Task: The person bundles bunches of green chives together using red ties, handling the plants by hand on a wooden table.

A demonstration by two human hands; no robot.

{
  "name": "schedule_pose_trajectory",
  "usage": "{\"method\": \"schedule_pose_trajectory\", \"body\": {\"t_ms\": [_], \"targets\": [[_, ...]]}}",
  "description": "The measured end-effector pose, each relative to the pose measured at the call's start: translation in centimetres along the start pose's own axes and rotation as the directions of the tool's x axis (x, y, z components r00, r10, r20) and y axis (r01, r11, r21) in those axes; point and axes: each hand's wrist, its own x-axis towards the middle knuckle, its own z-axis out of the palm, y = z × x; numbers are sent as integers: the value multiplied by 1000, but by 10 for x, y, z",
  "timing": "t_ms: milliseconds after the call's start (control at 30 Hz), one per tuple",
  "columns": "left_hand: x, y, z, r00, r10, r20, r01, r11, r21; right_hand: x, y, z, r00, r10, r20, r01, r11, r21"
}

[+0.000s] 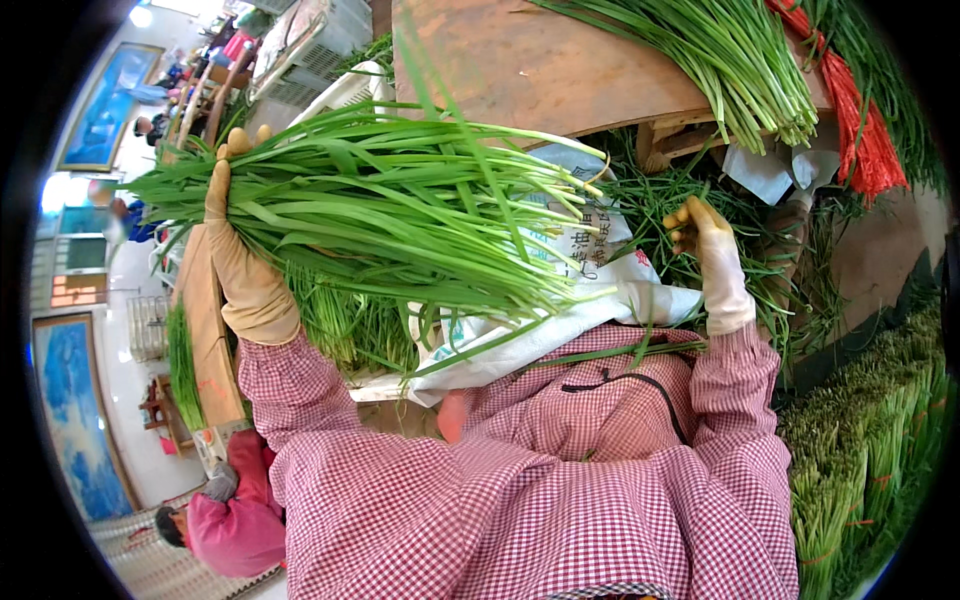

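Observation:
My left hand (232, 215), in a pale yellowish glove, is closed round a large bunch of garlic chives (400, 205). The bunch lies sideways in the air, leaf tips to the left and pale stem ends to the right. My right hand (703, 228), gloved the same way, hovers right of the stem ends with its fingers curled. Whether anything sits in those fingers is hidden. Beneath it spreads a heap of loose dark green leaves (655, 195). A white printed plastic sack (600, 320) covers my lap under the bunch.
Ahead stands a wooden table (480, 70) bearing more chives (690, 60). Red plastic strips (865, 130) hang at its right corner. Tied chive bundles (860, 470) stand at the lower right. A person in pink (235, 520) sits lower left; plastic crates (315, 45) are at the back.

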Motion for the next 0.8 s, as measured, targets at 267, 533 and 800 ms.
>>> {"method": "schedule_pose_trajectory", "body": {"t_ms": [267,533,800], "targets": [[-1,-16,-11,993,-109,46,114,983,-143,-45,-61,83,818,-121,563,98,993,71],[-1,-23,0,992,-130,2,130,990,-62,-39,-70,102,804,-60,591,-54,983,174],[-7,-21,10,998,-60,35,60,998,3,-45,-71,109,774,-114,623,-47,971,236]]}}
